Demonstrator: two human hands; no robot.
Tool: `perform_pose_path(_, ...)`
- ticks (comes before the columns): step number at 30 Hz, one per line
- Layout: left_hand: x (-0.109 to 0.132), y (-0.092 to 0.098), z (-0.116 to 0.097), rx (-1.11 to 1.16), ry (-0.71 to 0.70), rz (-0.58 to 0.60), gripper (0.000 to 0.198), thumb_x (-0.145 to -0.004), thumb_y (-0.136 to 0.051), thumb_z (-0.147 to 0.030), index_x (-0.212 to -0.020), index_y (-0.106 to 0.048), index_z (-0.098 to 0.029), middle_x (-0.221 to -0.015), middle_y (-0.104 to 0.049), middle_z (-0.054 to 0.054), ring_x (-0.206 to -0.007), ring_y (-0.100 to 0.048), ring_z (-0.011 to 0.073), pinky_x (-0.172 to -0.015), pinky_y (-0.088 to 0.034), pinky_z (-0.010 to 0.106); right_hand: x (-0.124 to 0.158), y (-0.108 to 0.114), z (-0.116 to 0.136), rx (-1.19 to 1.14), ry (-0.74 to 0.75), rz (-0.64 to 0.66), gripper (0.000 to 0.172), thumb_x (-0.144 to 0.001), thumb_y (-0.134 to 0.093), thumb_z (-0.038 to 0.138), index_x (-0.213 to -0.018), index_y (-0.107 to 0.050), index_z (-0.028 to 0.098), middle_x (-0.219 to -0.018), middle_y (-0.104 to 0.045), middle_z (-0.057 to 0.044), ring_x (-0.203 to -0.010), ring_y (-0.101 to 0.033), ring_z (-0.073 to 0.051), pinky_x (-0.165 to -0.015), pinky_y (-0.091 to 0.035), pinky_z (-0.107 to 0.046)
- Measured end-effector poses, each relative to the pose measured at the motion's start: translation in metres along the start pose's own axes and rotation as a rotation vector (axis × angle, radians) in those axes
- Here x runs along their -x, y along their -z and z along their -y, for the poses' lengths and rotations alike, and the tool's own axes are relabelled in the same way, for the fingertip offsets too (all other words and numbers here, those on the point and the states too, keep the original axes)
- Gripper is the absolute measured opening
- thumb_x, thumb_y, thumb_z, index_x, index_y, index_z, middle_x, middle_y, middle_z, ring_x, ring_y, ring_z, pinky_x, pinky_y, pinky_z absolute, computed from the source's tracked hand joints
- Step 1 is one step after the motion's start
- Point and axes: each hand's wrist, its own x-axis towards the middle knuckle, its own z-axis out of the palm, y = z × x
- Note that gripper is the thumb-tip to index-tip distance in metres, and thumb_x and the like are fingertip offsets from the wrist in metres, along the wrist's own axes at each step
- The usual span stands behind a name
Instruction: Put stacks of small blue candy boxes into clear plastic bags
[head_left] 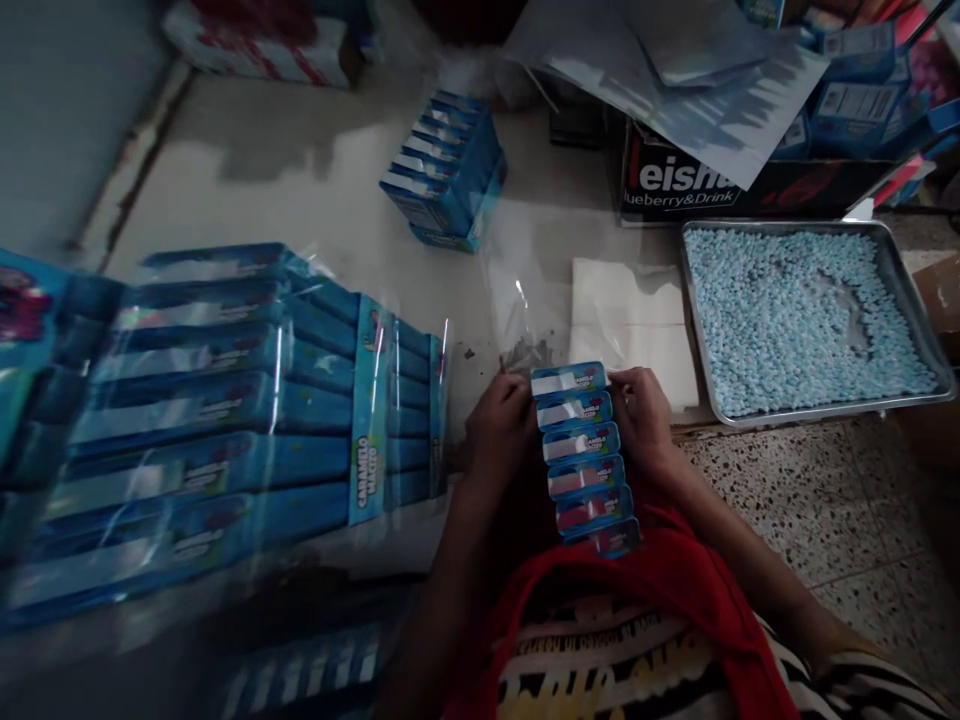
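Note:
A row of several small blue candy boxes (585,442) stands in front of my body, one behind another, with their printed ends facing up. My left hand (496,415) is closed at the far left corner of the row, its fingers curled and partly in shadow. On the opposite side, my right hand (643,412) grips the far right corner, thumb and fingers bent against the boxes. Clear plastic film (517,290) shows just beyond my left hand; whether my fingers also hold it, I cannot tell. The undersides of the boxes are hidden.
Large film-wrapped stacks of blue candy boxes (315,380) fill the left. Another boxed set (446,170) stands farther back. A metal tray (724,412) of pale blue candies lies right, beside white paper sheets (634,300). Behind is a black carton (690,190) under loose plastic.

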Motion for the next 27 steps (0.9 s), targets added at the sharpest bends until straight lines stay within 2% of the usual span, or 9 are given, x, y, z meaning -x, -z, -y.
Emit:
perform_pose_path(2, 0.000, 0.000, -0.002, 0.027, 0.015, 0.010, 0.017, -0.095, -0.060, -0.029, -0.091, -0.074, -0.022, -0.099, -0.073, 0.008, -0.091, -0.070, 0.0244, -0.075, -0.049, 0.033, -0.001, -0.005, -0.006, -0.038, -0.031, 0.015, 0.015, -0.103, -0.053, 0.022, -0.113, -0.064, 0.022, -0.101, -0.073, -0.006, -0.090, -0.069, -0.020, -0.080, -0.056, -0.032)
perform_pose_path(5, 0.005, 0.004, -0.005, -0.003, 0.067, 0.052, 0.018, -0.095, -0.061, -0.028, -0.080, -0.069, -0.022, -0.082, -0.069, 0.006, -0.077, -0.066, 0.0230, -0.068, -0.043, 0.032, 0.000, -0.009, -0.010, -0.035, -0.053, 0.029, 0.015, -0.104, -0.054, 0.023, -0.114, -0.064, 0.022, -0.104, -0.074, -0.006, -0.090, -0.070, -0.019, -0.078, -0.056, -0.031)
perform_pose_path(9, 0.007, 0.010, -0.008, -0.066, 0.068, 0.135, 0.012, -0.097, -0.062, -0.028, -0.095, -0.073, -0.024, -0.091, -0.072, 0.007, -0.076, -0.067, 0.0228, -0.062, -0.037, 0.030, 0.002, -0.008, -0.013, 0.071, -0.005, 0.053, 0.017, -0.106, -0.053, 0.022, -0.118, -0.066, 0.022, -0.101, -0.077, -0.007, -0.094, -0.073, -0.020, -0.082, -0.056, -0.031)
perform_pose_path(12, 0.003, 0.010, -0.005, -0.122, 0.076, 0.188, 0.011, -0.097, -0.064, -0.031, -0.098, -0.074, -0.026, -0.093, -0.073, 0.007, -0.073, -0.067, 0.0231, -0.061, -0.036, 0.030, 0.002, -0.004, -0.015, 0.172, 0.062, 0.074, 0.018, -0.107, -0.054, 0.022, -0.119, -0.068, 0.022, -0.099, -0.079, -0.006, -0.091, -0.074, -0.021, -0.083, -0.055, -0.032)
perform_pose_path(16, 0.009, 0.008, 0.013, -0.184, -0.035, 0.183, 0.017, -0.098, -0.061, -0.034, -0.100, -0.075, -0.025, -0.095, -0.074, 0.010, -0.079, -0.071, 0.0271, -0.065, -0.042, 0.032, 0.003, 0.001, -0.017, 0.231, 0.115, 0.142, 0.019, -0.104, -0.055, 0.018, -0.113, -0.071, 0.023, -0.093, -0.079, -0.005, -0.086, -0.073, -0.021, -0.081, -0.054, -0.033)
perform_pose_path(18, 0.018, 0.008, 0.023, -0.202, -0.137, 0.164, 0.019, -0.098, -0.060, -0.035, -0.096, -0.074, -0.023, -0.093, -0.075, 0.012, -0.082, -0.072, 0.0284, -0.067, -0.045, 0.033, 0.006, 0.004, -0.015, 0.185, 0.112, 0.112, 0.019, -0.102, -0.055, 0.017, -0.109, -0.071, 0.024, -0.090, -0.078, -0.004, -0.085, -0.072, -0.021, -0.080, -0.053, -0.032)
perform_pose_path(21, 0.029, 0.012, 0.030, -0.192, -0.236, 0.177, 0.024, -0.101, -0.058, -0.039, -0.089, -0.071, -0.023, -0.084, -0.073, 0.010, -0.078, -0.072, 0.0257, -0.066, -0.048, 0.031, 0.011, 0.010, -0.012, 0.104, 0.115, 0.063, 0.018, -0.101, -0.055, 0.016, -0.102, -0.071, 0.024, -0.085, -0.077, -0.004, -0.080, -0.070, -0.020, -0.076, -0.052, -0.031)
perform_pose_path(24, 0.028, 0.016, 0.023, -0.231, -0.238, 0.267, 0.027, -0.102, -0.059, -0.043, -0.093, -0.073, -0.021, -0.090, -0.077, 0.011, -0.079, -0.074, 0.0260, -0.069, -0.053, 0.032, 0.015, 0.016, -0.011, 0.102, 0.109, 0.060, 0.014, -0.099, -0.058, 0.017, -0.098, -0.070, 0.023, -0.085, -0.076, -0.003, -0.079, -0.069, -0.019, -0.073, -0.051, -0.030)
perform_pose_path(27, 0.021, 0.012, 0.009, -0.237, -0.198, 0.288, 0.031, -0.102, -0.057, -0.045, -0.106, -0.076, -0.020, -0.105, -0.080, 0.013, -0.097, -0.077, 0.0327, -0.083, -0.060, 0.041, 0.016, 0.020, -0.013, 0.117, 0.138, 0.040, 0.015, -0.098, -0.057, 0.016, -0.096, -0.070, 0.023, -0.082, -0.075, -0.002, -0.076, -0.069, -0.018, -0.071, -0.051, -0.029)
